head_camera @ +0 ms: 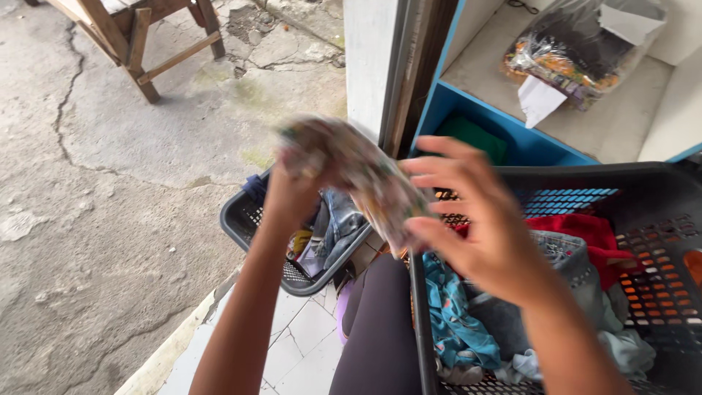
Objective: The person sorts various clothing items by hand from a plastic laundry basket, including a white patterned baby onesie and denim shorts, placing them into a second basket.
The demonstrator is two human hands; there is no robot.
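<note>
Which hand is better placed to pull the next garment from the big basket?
The right hand, probably: it hovers open over the large black basket of clothes, fingers only brushing the patterned cloth. The left hand grips that cloth, out over the smaller basket.

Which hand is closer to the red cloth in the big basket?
The right hand. It hovers right beside the red cloth, just to its left. The left hand is farther left, gripping a patterned cloth.

Cracked concrete ground (110, 219) in daylight; wooden stool legs (139, 44) top left; white tiled floor (300, 344); blue shelf unit (512, 139) right
</note>
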